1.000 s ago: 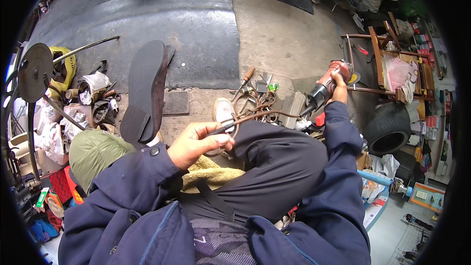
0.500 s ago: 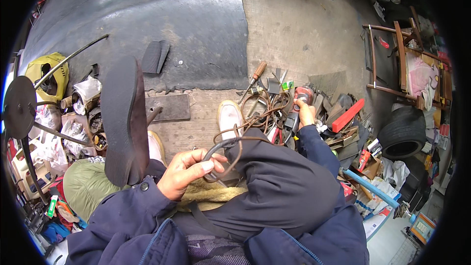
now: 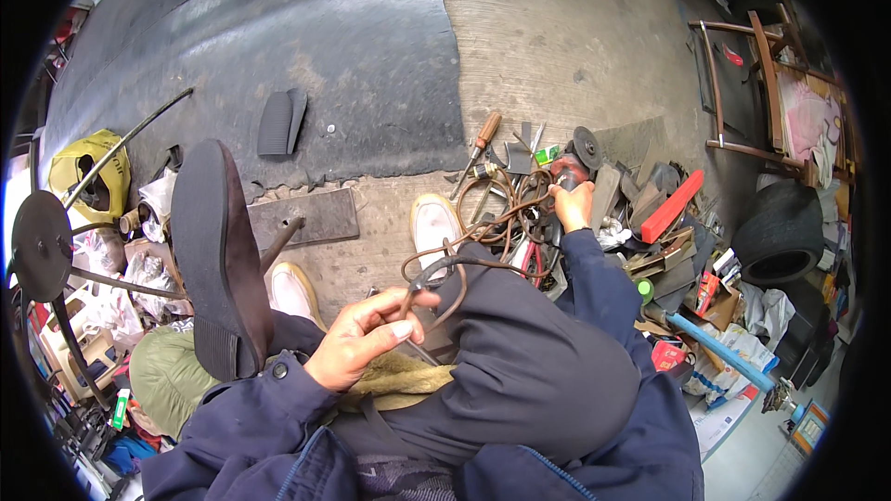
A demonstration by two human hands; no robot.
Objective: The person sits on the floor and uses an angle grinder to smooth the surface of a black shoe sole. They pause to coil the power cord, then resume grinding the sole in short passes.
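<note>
My left hand (image 3: 371, 334) pinches a looped brown cord (image 3: 450, 262) with a dark sleeve, over my lap and a yellowish cloth (image 3: 394, 380). My right hand (image 3: 573, 202) grips a red angle grinder (image 3: 566, 170) with a disc (image 3: 585, 147), low among tangled cord, hand tools and scraps. An orange-handled screwdriver (image 3: 489, 128) lies beside them. A large dark shoe sole (image 3: 215, 250) stands raised on a post at my left, over a metal plate (image 3: 329, 213). My feet in light shoes (image 3: 433, 223) rest on the boards.
A black rubber mat (image 3: 380, 56) covers the back left, with two small sole pieces (image 3: 280, 121). A yellow helmet (image 3: 91, 172) and bags (image 3: 148, 269) crowd the left. At right are a wooden frame (image 3: 770, 83), a tyre (image 3: 775, 232), a red bar (image 3: 671, 207) and a blue pipe (image 3: 715, 353).
My right hand has lowered the grinder from raised at the right down onto the tool pile, nearer the middle. My left hand has moved down and slightly left, the cord now looped beside it.
</note>
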